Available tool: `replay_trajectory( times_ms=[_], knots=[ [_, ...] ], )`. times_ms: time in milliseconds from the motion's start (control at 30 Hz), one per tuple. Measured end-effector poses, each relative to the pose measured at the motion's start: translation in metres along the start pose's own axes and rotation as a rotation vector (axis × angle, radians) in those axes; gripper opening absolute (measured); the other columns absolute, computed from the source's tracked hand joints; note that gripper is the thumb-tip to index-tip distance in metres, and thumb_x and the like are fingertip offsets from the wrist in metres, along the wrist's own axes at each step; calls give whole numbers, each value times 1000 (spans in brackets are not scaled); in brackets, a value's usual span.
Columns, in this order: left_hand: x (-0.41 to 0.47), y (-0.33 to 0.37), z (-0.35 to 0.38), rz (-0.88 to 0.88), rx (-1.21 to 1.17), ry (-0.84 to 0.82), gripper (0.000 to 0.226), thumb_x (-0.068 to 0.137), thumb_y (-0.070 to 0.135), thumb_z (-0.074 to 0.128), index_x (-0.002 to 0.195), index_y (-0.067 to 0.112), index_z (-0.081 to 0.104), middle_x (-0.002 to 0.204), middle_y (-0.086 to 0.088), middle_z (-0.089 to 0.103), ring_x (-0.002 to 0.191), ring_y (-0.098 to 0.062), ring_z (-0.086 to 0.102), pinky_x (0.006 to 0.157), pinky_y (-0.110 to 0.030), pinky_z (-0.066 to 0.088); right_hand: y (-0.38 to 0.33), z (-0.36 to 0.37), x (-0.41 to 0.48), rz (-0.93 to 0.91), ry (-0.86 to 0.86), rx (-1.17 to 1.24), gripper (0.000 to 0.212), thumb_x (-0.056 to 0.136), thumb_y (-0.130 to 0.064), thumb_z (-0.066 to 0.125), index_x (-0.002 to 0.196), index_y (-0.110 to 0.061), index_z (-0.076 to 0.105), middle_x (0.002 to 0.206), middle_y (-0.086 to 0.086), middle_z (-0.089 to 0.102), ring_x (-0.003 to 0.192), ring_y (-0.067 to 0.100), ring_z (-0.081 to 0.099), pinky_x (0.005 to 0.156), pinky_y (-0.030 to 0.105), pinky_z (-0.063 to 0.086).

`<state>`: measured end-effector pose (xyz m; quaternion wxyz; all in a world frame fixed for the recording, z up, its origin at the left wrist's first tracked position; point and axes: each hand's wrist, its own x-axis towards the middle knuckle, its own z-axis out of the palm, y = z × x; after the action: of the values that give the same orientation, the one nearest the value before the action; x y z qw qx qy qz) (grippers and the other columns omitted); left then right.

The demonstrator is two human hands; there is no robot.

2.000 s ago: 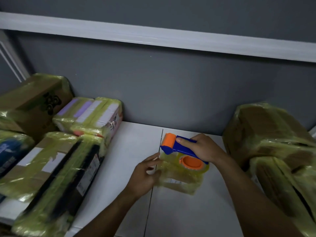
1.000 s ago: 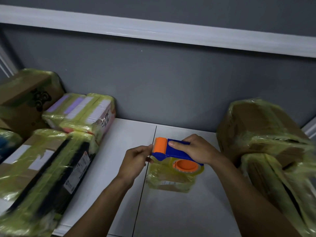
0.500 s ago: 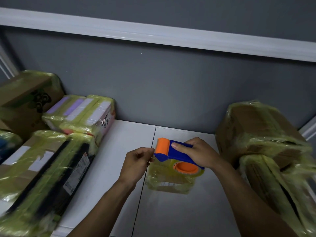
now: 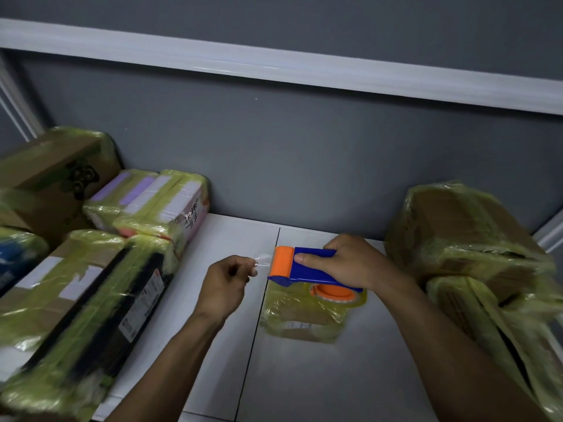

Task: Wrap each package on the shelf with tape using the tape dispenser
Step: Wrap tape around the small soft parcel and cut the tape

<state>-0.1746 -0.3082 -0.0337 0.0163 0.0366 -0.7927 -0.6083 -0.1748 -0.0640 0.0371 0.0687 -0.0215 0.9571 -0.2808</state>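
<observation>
At the left edge of the white shelf (image 4: pixel 320 385), several packages wrapped in yellowish clear tape sit packed together. A brown cardboard box (image 4: pixel 58 178) stands in the back left corner, with a purple-and-white flat package (image 4: pixel 152 202) just beside it. A long cardboard box with a black band (image 4: pixel 91 293) lies along the front left edge.

Toward the middle, the left hand (image 4: pixel 227 281) pinches the loose end of a clear tape strip (image 4: pixel 263 260). The strip runs right to the orange roller of a blue plastic tape dispenser (image 4: pixel 304 266). The right hand (image 4: pixel 353 261) grips the dispenser's handle, thumb lying along its near side. The two hands are near each other but apart, joined only by the tape.

The dispenser sits over a small tape-wrapped cardboard package (image 4: pixel 301 315), which lies flat in the middle of the shelf; whether they touch cannot be told.

At the right edge, a large tape-wrapped brown box (image 4: pixel 457 233) stands at the back, with a second wrapped box (image 4: pixel 502 330) in front of it, blurred.
</observation>
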Motion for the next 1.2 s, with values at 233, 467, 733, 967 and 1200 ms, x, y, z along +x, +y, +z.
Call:
replay_trajectory(
  times_ms=[233, 467, 733, 967, 1200],
  knots=[
    [8, -23, -29, -105, -67, 88, 18, 97, 9, 63, 86, 14, 76, 69, 6, 71, 62, -2, 60, 67, -24, 49, 8, -15, -3, 54, 17, -140, 73, 70, -89, 60, 78, -17, 70, 67, -1, 71, 65, 14, 69, 59, 27, 52],
    [1, -27, -19, -212, -138, 85, 19, 96, 25, 68, 86, 12, 74, 77, 2, 71, 71, -14, 60, 69, -28, 47, 13, -8, -6, 56, 3, -245, 88, 62, -98, 50, 78, -13, 69, 67, 3, 70, 64, 15, 69, 65, 34, 59],
    [-7, -45, -8, -279, -107, 114, 13, 94, 21, 70, 86, 12, 75, 87, -1, 74, 85, -12, 65, 73, -25, 46, -9, -3, -6, 103, -40, -366, 76, 60, -92, 67, 70, -18, 50, 69, 0, 53, 65, 15, 56, 54, 29, 36],
    [-9, -61, -1, -341, -88, 127, 12, 96, 17, 67, 92, 8, 74, 90, -5, 72, 82, -8, 61, 69, -19, 44, -23, 6, 0, 146, -100, -419, 70, 64, -87, 70, 80, -21, 50, 81, -2, 58, 76, 17, 60, 58, 30, 40],
    [-10, -73, 7, -401, -132, 60, 13, 96, 23, 67, 90, 12, 72, 89, -1, 69, 77, -17, 56, 64, -25, 42, -20, 11, 3, 179, -119, -451, 70, 64, -88, 68, 81, -22, 49, 81, -2, 58, 78, 17, 61, 61, 30, 43]
  ],
)
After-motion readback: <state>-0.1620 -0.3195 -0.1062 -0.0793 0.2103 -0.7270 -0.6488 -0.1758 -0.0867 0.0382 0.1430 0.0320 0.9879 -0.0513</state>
